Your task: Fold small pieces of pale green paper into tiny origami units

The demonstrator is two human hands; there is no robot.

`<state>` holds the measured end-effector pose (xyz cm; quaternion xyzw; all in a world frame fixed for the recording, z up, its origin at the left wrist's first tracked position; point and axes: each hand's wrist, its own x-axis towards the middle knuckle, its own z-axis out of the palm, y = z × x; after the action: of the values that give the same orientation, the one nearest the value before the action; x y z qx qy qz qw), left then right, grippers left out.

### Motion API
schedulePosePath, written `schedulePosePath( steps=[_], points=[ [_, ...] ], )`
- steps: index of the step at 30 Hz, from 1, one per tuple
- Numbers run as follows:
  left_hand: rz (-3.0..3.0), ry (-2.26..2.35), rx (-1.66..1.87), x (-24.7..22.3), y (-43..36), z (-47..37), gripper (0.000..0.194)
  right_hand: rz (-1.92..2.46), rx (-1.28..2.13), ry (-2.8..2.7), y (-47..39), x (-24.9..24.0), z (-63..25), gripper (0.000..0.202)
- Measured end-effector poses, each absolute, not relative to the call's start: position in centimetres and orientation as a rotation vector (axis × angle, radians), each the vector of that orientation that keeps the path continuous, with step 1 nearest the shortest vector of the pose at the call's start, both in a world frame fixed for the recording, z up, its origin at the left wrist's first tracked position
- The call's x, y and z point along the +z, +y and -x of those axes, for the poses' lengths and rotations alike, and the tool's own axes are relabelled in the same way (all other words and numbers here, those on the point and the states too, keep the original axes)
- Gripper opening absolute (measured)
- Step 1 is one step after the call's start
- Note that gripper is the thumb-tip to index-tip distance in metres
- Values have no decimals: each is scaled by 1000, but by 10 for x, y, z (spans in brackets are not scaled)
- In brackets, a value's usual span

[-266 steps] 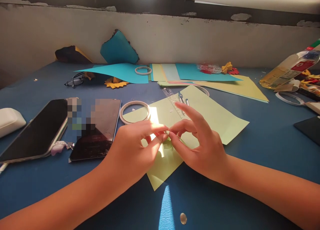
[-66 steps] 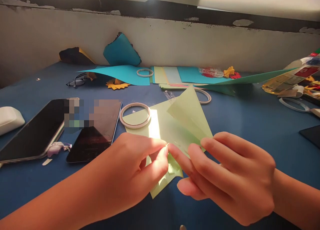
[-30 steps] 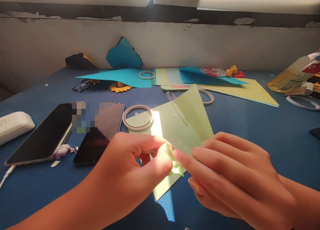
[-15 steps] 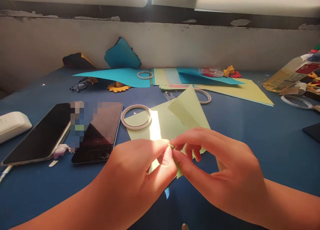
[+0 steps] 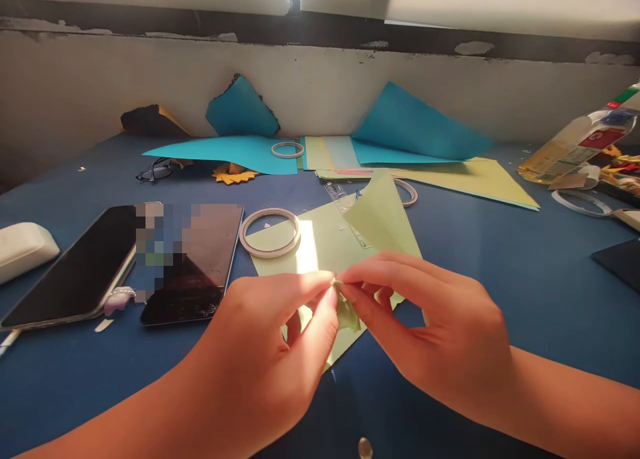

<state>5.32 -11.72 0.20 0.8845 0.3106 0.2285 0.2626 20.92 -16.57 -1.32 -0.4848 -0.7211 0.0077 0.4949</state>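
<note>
Two hands meet over the tabletop [image 5: 500, 266]: L hand [image 5: 280, 342] & R hand [image 5: 440, 332] each pinch a small folded green paper [image 5: 347, 314] btwn thumb & index. Under it lies a lg pale-green sheet [image 5: 325, 236], far corner curled up. Tape roll [image 5: 270, 253] overlaps the sheet's L corner; 2 phones [image 5: 75, 266] lie toward the tabletop's L edge, bottle [image 5: 570, 142] tilted nr its far R corner.
</note>
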Motion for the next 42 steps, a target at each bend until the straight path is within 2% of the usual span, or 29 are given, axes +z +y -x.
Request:
schedulePosePath(
  steps=[5,12,31,42],
  points=[
    [-2271,945,579,2,-113,-55,24,1108,310,-1814,-163,-13,-219,20],
    [-2150,996,679,4,-114,-55,22,1138,42,-1876,-164,-24,-215,16],
    [-2326,925,795,-4,-116,-57,22,1231,223,-1590,-162,-19,-206,6],
    [-2360,890,690,0,-118,-56,22,1259,157,-1602,-163,-18,-205,7]
  ],
)
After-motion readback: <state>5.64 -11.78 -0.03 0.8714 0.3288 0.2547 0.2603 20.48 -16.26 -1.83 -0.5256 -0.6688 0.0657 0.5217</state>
